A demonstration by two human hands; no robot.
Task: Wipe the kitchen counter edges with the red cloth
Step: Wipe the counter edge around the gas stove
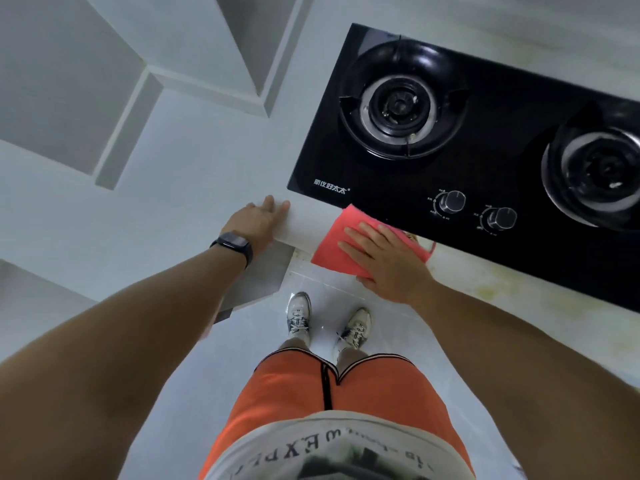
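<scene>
Right hand (388, 261) is flat, fingers straight, pressing the cloth (332, 245) on the counter edge (304, 230) just in front of the stove (485, 161). Left hand (258, 220) braces open beside it. I'd keep even pressure and drag along the lip.

Cool, even, rather dim light with a bluish cast; shadows soft and faint; glossy black hob (485, 140) shows pale glare on its burner rings; wide-angle bending stretches the forearms at the edges; mild softness throughout.

a home kitchen; black two-burner gas hob (485, 140) set in pale counter (502, 282)
</scene>
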